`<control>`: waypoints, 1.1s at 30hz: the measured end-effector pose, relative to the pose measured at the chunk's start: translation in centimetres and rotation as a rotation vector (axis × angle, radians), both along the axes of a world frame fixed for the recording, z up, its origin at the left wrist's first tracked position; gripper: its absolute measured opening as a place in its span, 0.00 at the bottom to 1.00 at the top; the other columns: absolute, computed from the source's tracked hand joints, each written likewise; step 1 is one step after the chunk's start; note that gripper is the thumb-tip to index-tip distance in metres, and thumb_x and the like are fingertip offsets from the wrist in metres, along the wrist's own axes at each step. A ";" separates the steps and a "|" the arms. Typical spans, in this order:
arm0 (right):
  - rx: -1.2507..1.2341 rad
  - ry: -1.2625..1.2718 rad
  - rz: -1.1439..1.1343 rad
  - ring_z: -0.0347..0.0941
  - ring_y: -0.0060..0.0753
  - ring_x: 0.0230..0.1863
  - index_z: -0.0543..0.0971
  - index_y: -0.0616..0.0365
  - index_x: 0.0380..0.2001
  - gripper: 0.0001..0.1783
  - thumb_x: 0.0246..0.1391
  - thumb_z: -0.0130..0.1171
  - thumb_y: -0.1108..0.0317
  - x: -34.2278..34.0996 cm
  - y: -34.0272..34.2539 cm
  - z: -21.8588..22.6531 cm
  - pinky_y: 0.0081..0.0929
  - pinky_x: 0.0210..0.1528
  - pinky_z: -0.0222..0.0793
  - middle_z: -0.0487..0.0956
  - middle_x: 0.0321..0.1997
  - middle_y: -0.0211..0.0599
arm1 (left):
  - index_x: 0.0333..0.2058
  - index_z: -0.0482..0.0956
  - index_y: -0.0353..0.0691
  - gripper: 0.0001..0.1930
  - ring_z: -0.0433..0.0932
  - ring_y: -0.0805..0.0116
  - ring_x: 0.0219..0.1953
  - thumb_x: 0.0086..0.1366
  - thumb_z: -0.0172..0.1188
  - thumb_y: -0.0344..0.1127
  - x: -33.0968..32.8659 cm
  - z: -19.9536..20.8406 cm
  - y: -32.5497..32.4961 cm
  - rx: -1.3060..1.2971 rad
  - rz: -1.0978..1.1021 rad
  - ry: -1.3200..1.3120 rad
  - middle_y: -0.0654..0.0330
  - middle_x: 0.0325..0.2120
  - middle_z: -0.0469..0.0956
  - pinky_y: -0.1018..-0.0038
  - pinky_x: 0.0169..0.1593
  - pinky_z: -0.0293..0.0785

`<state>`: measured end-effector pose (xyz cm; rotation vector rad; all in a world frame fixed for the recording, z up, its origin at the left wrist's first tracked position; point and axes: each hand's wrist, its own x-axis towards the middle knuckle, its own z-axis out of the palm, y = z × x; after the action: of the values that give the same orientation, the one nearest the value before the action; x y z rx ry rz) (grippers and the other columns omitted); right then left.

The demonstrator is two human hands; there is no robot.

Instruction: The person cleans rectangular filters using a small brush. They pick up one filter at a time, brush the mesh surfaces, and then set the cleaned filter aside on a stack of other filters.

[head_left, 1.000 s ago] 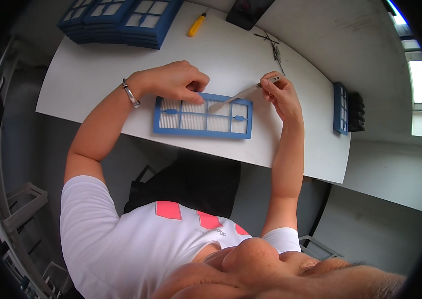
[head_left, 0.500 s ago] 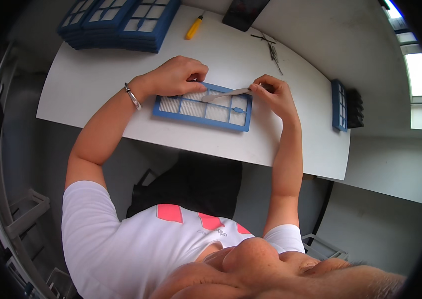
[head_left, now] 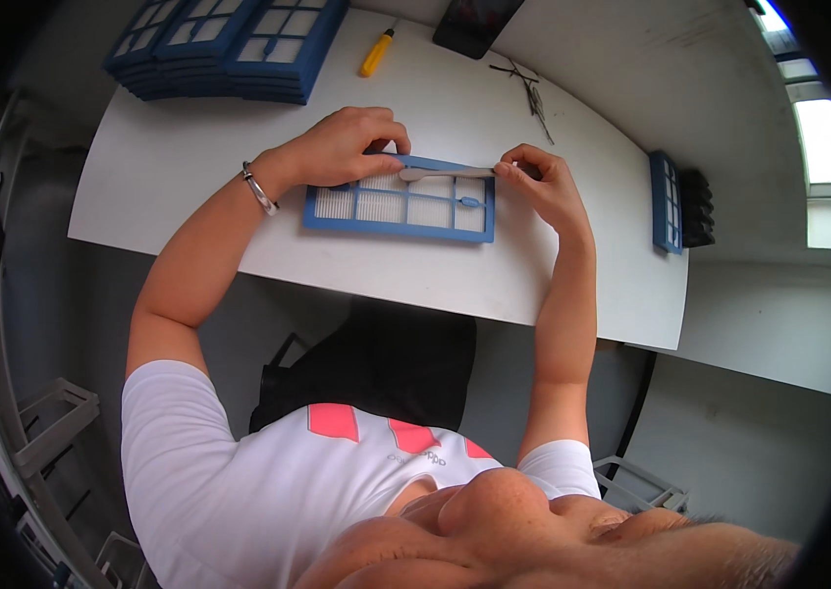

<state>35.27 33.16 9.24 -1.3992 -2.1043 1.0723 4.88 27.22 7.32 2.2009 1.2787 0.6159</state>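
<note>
A rectangular filter panel (head_left: 401, 232) with a blue frame and white pleated material lies on the white table before me. My left hand (head_left: 347, 147) is closed at its far left edge, thumb over the frame and fingers curled; the fingertips are partly hidden. Between thumb and fingers, my right hand (head_left: 541, 182) pinches the right end of a slim pale grey strip (head_left: 450, 174). That strip lies lengthwise across the far part of the filter. Its wider, rounded left end is close to my left thumb; whether they touch I cannot tell.
Several stacks of blue-framed filters (head_left: 273, 59) stand at the far left. A yellow-handled tool (head_left: 376, 54), a dark tablet-like device (head_left: 479, 22) and thin dark strips (head_left: 533, 95) lie at the back. Another blue filter (head_left: 667, 204) stands at the right edge beside black ridged pieces (head_left: 698, 208).
The strip's left end has swung away from me, so it lies nearer the filter's far edge. The filter's near right corner has shifted slightly away from me. Both hands keep their grip.
</note>
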 end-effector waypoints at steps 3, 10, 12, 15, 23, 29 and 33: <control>0.021 0.025 -0.080 0.65 0.18 0.25 0.84 0.54 0.31 0.14 0.52 0.70 0.55 0.4 0.3 0.4 0.19 0.30 0.59 0.75 0.21 0.22 | 0.40 0.83 0.42 0.12 0.76 0.65 0.37 0.63 0.62 0.42 0.0 0.2 0.0 -0.005 0.005 -0.008 0.57 0.34 0.78 0.70 0.43 0.73; -0.001 0.011 0.015 0.66 0.19 0.26 0.84 0.54 0.31 0.15 0.52 0.69 0.53 -0.3 0.1 -0.6 0.20 0.32 0.61 0.76 0.22 0.24 | 0.46 0.84 0.40 0.16 0.75 0.68 0.35 0.63 0.62 0.41 -0.1 -0.6 0.4 0.026 0.025 -0.019 0.59 0.32 0.77 0.74 0.40 0.73; -0.008 0.001 -0.009 0.66 0.19 0.26 0.84 0.54 0.31 0.16 0.52 0.70 0.53 -0.3 -0.1 0.2 0.20 0.32 0.61 0.75 0.21 0.24 | 0.45 0.84 0.40 0.16 0.75 0.69 0.35 0.63 0.62 0.41 -0.1 -0.3 0.5 0.025 0.016 -0.014 0.59 0.32 0.78 0.74 0.40 0.73; -0.025 -0.029 -0.067 0.66 0.19 0.26 0.84 0.55 0.30 0.16 0.52 0.70 0.53 0.8 0.7 0.5 0.20 0.31 0.61 0.75 0.21 0.23 | 0.45 0.84 0.41 0.15 0.76 0.67 0.36 0.63 0.62 0.41 -0.3 -0.2 0.4 0.000 0.011 -0.027 0.58 0.33 0.78 0.72 0.42 0.73; -0.007 -0.078 -0.078 0.65 0.20 0.24 0.83 0.55 0.27 0.16 0.51 0.70 0.53 0.6 0.5 0.1 0.20 0.29 0.59 0.74 0.20 0.23 | 0.44 0.84 0.40 0.14 0.76 0.65 0.37 0.63 0.62 0.40 -0.5 0.0 0.7 -0.055 -0.020 -0.039 0.56 0.34 0.78 0.71 0.42 0.73; -0.034 -0.089 -0.038 0.66 0.21 0.26 0.83 0.55 0.28 0.16 0.52 0.69 0.53 0.8 0.6 0.0 0.22 0.31 0.60 0.75 0.21 0.24 | 0.44 0.85 0.40 0.15 0.75 0.71 0.33 0.61 0.64 0.41 -0.5 -0.1 1.0 -0.005 -0.033 -0.074 0.59 0.31 0.78 0.76 0.37 0.72; -0.033 -0.040 -0.056 0.66 0.21 0.28 0.84 0.54 0.29 0.15 0.52 0.69 0.53 1.1 0.6 0.7 0.22 0.32 0.61 0.76 0.21 0.25 | 0.44 0.85 0.40 0.15 0.75 0.72 0.32 0.61 0.64 0.40 -0.8 0.0 0.9 -0.080 -0.029 -0.076 0.60 0.31 0.78 0.77 0.37 0.71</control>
<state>36.40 33.77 9.94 -1.4982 -2.0712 1.0702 4.11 28.08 7.37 2.1065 1.2098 0.6205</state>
